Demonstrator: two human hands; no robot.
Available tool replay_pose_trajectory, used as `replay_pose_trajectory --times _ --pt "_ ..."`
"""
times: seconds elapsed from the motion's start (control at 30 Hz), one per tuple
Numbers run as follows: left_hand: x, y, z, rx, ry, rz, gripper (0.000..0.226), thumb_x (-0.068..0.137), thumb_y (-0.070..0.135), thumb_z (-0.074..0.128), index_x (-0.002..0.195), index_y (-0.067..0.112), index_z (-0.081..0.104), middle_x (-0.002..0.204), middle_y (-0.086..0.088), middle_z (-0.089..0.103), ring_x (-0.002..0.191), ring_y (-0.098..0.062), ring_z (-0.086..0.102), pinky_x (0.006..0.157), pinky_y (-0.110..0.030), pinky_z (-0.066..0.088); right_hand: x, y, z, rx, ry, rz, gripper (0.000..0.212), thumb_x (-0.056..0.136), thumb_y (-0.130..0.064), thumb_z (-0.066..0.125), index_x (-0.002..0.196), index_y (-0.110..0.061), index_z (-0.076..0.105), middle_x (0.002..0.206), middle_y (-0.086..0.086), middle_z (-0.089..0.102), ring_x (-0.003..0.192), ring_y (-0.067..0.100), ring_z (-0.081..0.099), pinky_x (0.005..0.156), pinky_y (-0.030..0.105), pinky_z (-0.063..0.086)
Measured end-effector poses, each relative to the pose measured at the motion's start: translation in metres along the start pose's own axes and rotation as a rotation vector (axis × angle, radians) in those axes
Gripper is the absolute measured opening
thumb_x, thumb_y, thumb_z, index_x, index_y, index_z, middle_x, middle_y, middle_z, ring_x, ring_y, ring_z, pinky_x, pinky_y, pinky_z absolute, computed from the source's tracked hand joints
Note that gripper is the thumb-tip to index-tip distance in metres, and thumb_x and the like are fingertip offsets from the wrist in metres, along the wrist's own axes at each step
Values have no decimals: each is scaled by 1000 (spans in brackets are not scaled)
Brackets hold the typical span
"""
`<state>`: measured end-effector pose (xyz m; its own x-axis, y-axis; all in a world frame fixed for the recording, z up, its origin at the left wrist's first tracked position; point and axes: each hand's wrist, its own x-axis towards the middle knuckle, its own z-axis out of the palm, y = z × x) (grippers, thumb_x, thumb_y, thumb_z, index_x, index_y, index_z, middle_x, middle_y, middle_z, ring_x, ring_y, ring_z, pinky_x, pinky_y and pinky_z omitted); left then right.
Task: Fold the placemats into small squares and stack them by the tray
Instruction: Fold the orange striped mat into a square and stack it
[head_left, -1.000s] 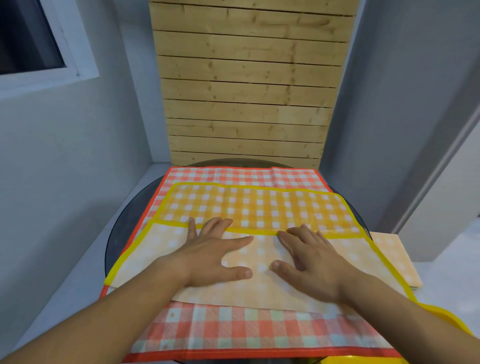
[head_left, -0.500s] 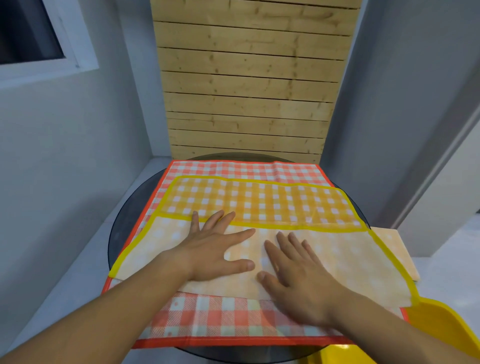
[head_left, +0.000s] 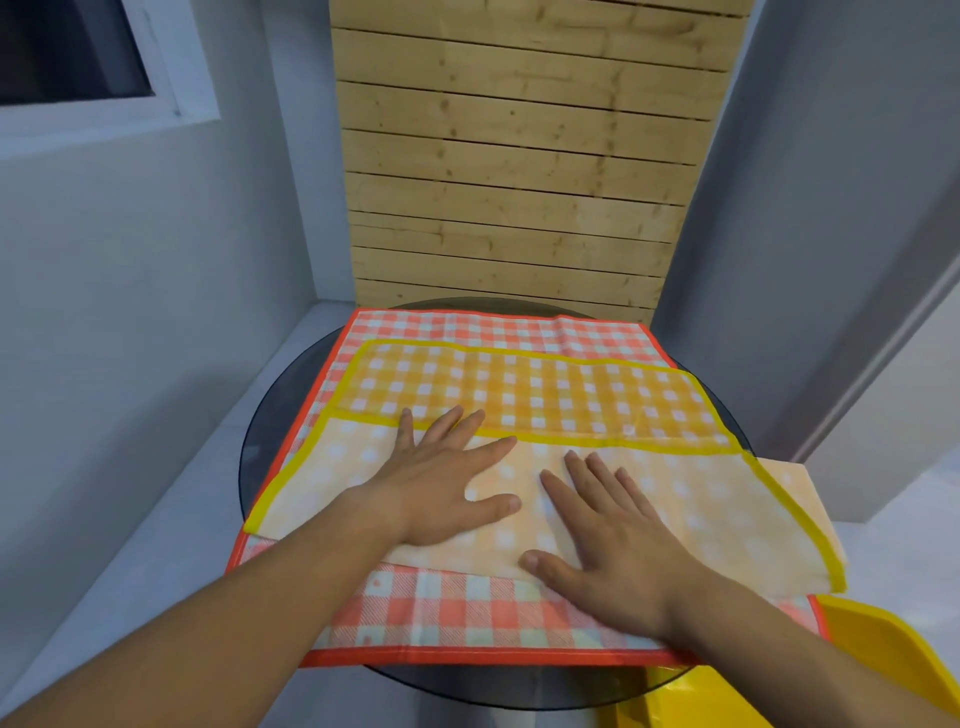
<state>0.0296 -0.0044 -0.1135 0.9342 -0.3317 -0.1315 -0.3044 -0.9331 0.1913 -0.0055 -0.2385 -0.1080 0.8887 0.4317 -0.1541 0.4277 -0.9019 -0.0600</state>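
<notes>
Glass round table under placemats — grey walls, wood slat panel.

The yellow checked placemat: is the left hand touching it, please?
Touching. The head view shows the left hand lying flat, fingers spread, on the folded yellow checked placemat.

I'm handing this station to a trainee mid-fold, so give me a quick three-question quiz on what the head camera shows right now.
1. True or false: the yellow placemat lies on top of the red placemat.
2. Multiple choice: the left hand and the right hand are A) pinching two corners, B) pressing flat on the folded-over flap, C) lifting the tray.
3. Fill in the blank: the yellow tray shows at the near ____ edge of the table.

Key: 1 true; 2 B; 3 right.
</notes>
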Motion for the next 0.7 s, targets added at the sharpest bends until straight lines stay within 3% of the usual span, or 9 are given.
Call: replay_pose_trajectory --times 0.5,0.7 --pt "5 1 -2 -18 47 -56 73 93 77 29 158 47 13 169 13 -5 153 -9 -17 119 -60 -15 -1 -4 -1 -26 46 -9 80 90 -78 7 155 -35 -10 162 -8 -22 147 17 -25 118 37 -16" --pt "0 6 -6 30 50 -55 70 98 70 27 160 43 8 169 7 -12 153 -12 -23 118 -61 -17 1 0 5 -26 11 -19 82 88 -80 5 154 -36 -17 158 -10 -30 144 15 -31 117 37 -19"
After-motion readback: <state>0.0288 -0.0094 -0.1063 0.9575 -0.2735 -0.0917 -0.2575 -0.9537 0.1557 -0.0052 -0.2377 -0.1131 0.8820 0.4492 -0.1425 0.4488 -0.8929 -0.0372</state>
